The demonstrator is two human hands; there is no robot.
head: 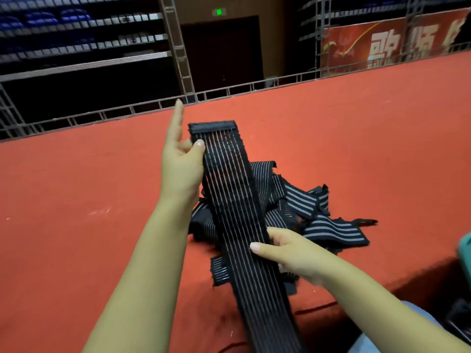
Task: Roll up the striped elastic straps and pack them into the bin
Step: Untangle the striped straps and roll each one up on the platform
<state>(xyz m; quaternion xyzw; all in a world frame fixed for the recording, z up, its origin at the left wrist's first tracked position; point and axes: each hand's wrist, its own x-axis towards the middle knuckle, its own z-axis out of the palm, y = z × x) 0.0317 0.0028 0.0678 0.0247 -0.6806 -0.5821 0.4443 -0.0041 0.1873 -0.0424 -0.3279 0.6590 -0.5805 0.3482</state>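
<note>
A long black elastic strap [237, 200] with thin white stripes is stretched out above the red surface, its velcro end at the far top. My left hand [182, 161] pinches its left edge near the top with the thumb, the index finger pointing up. My right hand [285, 250] grips the strap lower down, thumb across its front. Under it lies a heap of several more striped straps [326, 220]. At the right edge a teal corner [465, 250] shows, maybe the bin.
The red carpeted platform [76, 200] stretches wide to the left and far side, bounded by a metal truss rail [153, 108]. Its near edge drops off at the lower right, beside my lap in light blue fabric [413, 317].
</note>
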